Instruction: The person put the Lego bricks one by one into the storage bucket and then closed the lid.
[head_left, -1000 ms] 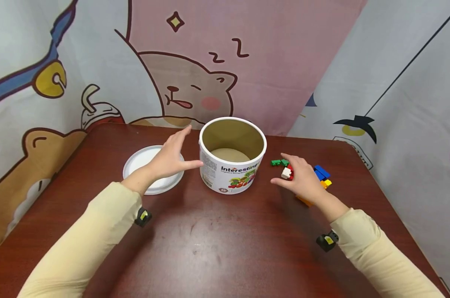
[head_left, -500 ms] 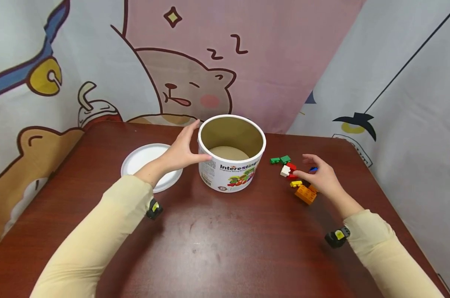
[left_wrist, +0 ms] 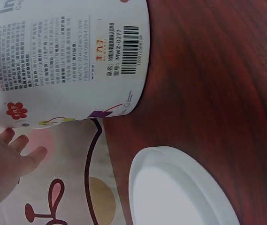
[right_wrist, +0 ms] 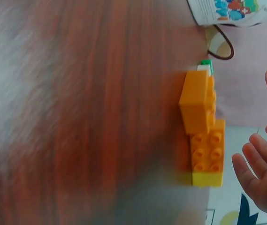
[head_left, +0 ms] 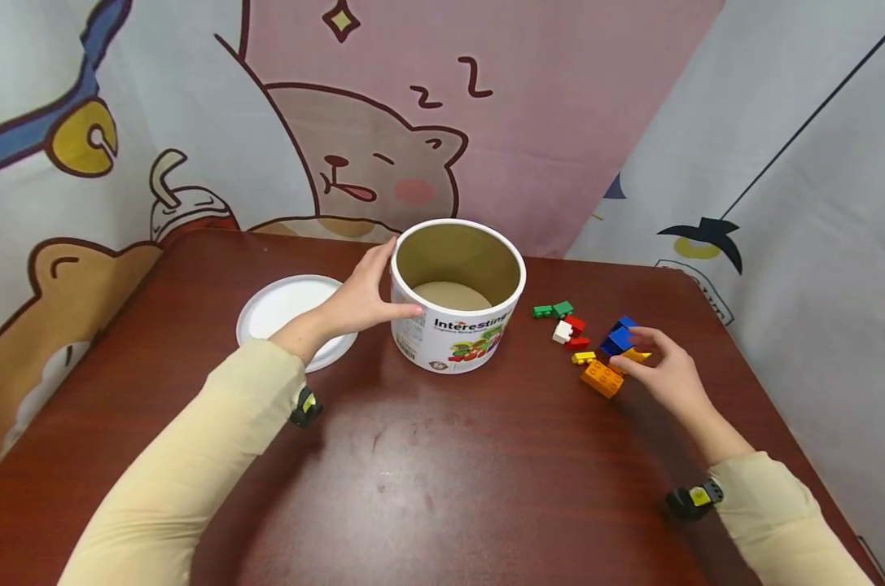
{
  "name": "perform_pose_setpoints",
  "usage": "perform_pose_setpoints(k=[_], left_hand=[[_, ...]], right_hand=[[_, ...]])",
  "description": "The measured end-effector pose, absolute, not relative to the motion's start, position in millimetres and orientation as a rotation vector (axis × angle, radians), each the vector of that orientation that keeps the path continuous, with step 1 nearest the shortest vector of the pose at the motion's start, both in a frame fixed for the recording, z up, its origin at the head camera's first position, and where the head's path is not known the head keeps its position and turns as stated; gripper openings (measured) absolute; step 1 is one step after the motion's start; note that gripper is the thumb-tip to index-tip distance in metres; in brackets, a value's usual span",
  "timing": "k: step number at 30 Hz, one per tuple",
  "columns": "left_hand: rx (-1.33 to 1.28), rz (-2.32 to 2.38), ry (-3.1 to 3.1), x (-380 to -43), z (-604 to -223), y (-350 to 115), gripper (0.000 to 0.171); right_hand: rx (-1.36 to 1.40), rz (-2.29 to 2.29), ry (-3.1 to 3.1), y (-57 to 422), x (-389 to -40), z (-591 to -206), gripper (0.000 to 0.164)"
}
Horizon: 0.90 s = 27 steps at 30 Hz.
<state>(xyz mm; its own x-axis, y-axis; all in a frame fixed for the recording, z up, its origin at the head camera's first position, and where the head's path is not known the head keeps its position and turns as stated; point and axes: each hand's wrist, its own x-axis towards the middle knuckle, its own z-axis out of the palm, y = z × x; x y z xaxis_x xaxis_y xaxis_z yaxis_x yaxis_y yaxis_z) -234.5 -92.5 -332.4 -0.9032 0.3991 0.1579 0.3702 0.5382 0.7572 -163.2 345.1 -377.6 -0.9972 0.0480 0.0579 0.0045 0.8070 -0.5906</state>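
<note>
A white printed bucket (head_left: 449, 346) with nothing visible inside stands upright at mid-table. My left hand (head_left: 357, 303) spreads along its left side, thumb overlapping the front rim and fingers near the left rim. In the left wrist view, its extended fingertips lie right by the bucket's wall. My right hand (head_left: 672, 381) hovers over the right end of a group of toy bricks, fingers loosely bent and apart from the thumb. Nearest it are blue bricks (head_left: 619, 337) and an orange brick (head_left: 602, 379). The right wrist view shows orange bricks (right_wrist: 195, 101) beside the loose fingers.
A round white lid (head_left: 277, 313) lies left of the bucket, partly behind my left hand. Green bricks (head_left: 562, 309), a white brick (head_left: 562, 332), red bricks (head_left: 576, 323) and a small yellow brick (head_left: 583, 357) lie right of it. A cartoon-printed cloth (head_left: 559, 106) hangs behind the table.
My right hand has moved right and nearer to me, uncovering the blue and orange bricks. My left hand has moved right, up against the bucket. The bricks have stayed on the table.
</note>
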Motion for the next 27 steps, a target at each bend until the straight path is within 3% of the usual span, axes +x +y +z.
perform_pose_setpoints(k=[14, 27], left_hand=[[0.623, 1.37, 2.722, -234.0, -337.5, -86.0, 0.108], [0.57, 1.507, 2.704, -234.3, -342.8, -80.8, 0.104]], right_hand=[[-0.209, 0.922, -2.882, 363.1, -160.5, -406.1, 0.069], [-0.138, 0.764, -2.868, 353.6, -165.1, -409.5, 0.056]])
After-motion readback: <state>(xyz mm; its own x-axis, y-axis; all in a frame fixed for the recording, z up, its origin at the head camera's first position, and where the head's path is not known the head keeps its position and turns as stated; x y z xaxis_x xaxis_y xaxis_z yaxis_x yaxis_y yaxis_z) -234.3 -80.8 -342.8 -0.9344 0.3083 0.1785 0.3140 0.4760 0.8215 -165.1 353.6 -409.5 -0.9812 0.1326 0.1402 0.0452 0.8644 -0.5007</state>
